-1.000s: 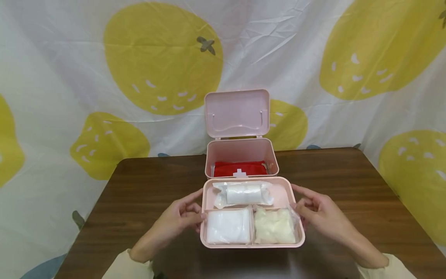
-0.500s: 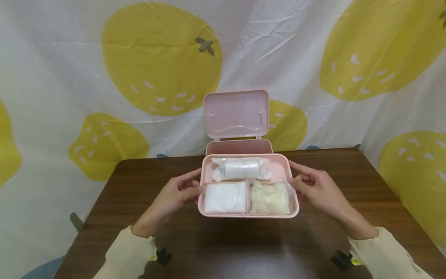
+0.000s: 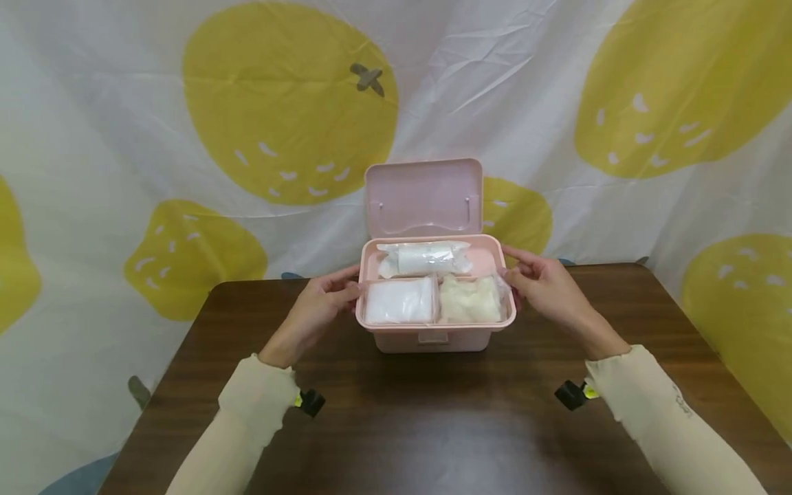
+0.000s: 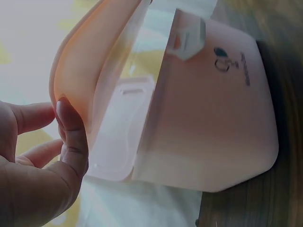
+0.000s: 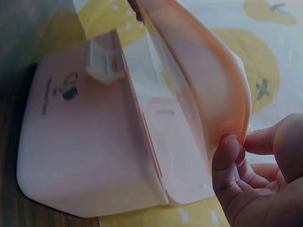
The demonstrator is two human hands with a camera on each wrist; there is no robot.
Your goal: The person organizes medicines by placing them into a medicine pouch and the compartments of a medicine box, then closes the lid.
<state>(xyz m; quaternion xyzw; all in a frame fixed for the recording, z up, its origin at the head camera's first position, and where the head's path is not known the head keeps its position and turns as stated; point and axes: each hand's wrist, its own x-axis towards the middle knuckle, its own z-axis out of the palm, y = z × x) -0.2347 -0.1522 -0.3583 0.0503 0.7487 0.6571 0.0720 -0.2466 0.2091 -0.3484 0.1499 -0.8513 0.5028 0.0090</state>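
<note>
A pink divided tray is held by both hands just above the open pink box; both wrist views show a gap between them. My left hand pinches the tray's left rim. The right rim is pinched by my right hand. In the tray's back compartment lies a white roll in clear wrapping. Two front compartments hold a wrapped white pad and a wrapped cream-coloured bundle. Behind, the box's lid stands raised. The tray hides the box's inside in the head view.
The box stands on a dark wooden table towards its back edge. A white cloth with yellow fruit print hangs right behind the table. A latch sits on the box's front.
Both hands have carried the tray forward, away from me, from in front of the box to above it. The red pouch with a white cross inside the box is now covered from view.
</note>
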